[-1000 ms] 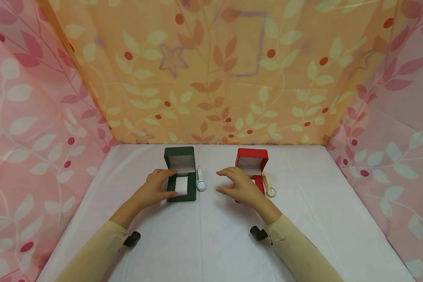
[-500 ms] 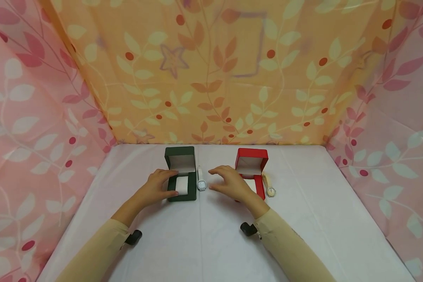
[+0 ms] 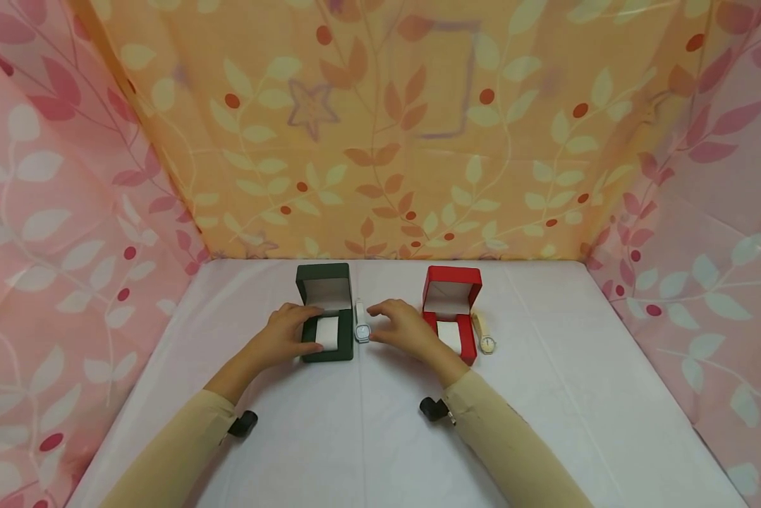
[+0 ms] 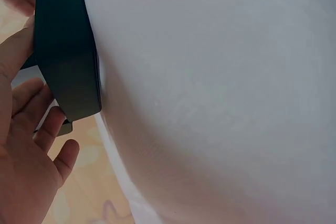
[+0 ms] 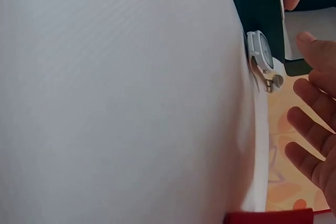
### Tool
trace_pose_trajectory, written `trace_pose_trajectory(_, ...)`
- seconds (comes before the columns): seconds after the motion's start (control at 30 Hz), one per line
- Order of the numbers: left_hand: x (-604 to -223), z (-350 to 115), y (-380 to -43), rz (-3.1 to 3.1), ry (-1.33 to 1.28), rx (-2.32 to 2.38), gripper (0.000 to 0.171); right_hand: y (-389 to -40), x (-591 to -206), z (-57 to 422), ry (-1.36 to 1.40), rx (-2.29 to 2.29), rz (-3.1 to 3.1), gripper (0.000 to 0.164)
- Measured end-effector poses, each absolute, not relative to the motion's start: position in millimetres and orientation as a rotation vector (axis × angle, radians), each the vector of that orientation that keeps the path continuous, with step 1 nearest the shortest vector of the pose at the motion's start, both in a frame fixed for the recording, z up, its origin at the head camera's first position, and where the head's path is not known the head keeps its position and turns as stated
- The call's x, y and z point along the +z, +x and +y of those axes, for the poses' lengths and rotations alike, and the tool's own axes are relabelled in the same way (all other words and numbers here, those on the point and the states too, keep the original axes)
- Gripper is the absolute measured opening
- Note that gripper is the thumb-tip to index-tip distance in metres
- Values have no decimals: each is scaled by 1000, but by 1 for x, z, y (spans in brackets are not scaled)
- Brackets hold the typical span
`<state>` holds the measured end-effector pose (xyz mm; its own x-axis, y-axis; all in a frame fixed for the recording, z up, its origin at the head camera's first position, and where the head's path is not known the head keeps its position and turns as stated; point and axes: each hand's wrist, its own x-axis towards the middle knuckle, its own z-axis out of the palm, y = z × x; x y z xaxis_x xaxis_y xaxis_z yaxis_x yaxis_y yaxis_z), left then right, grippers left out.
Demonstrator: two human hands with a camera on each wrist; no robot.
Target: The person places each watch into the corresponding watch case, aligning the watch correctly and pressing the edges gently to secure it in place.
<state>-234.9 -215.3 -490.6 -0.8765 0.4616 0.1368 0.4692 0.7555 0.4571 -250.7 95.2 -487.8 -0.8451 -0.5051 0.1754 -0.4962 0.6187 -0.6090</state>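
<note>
An open dark green watch box (image 3: 347, 339) stands left of centre in the head view, a white cushion (image 3: 326, 334) inside. At its left side my left hand (image 3: 281, 336) reaches over the edge, thumb towards the front and fingers towards the back. In the left wrist view, the thumb (image 4: 18, 48) lies against the green box. A silver watch with a pale strap (image 3: 362, 333) lies just right of this box. My right hand (image 3: 412, 334) hovers beside that watch, thumb and fingers apart, holding nothing. In the right wrist view, its fingers (image 5: 311, 124) are spread near the watch.
An open red watch box (image 3: 467, 339) with a white cushion (image 3: 448, 336) stands right of my right hand. Beside it lies a gold watch with a cream strap (image 3: 486, 343). White cloth (image 3: 545, 423) covers the table, and patterned curtains (image 3: 380, 141) enclose it.
My right hand has moved left from in front of the red box to the silver watch, uncovering more of that box. The left hand has stayed almost still at the green box.
</note>
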Motion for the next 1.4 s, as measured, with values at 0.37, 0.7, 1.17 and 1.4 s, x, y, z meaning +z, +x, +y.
trace_pose_trajectory(0.37, -492, -214, -238, -2945, -773, -710, 73, -257, -498, 88, -807, -1021, 2811, 48)
trace_pose_trajectory(0.7, -486, -208, -237, -2951, -781, -666, 70, -260, -502, 86, -750, -1038, 2782, 45)
trace_pose_trajectory(1.17, -487, -206, -237, -2938, -779, -631, 69, -265, -507, 80, -731, -939, 2819, 40)
trace_pose_trajectory(1.4, -485, -205, -241, -2978, -784, -593, 70, -269, -510, 79, -691, -941, 2814, 36)
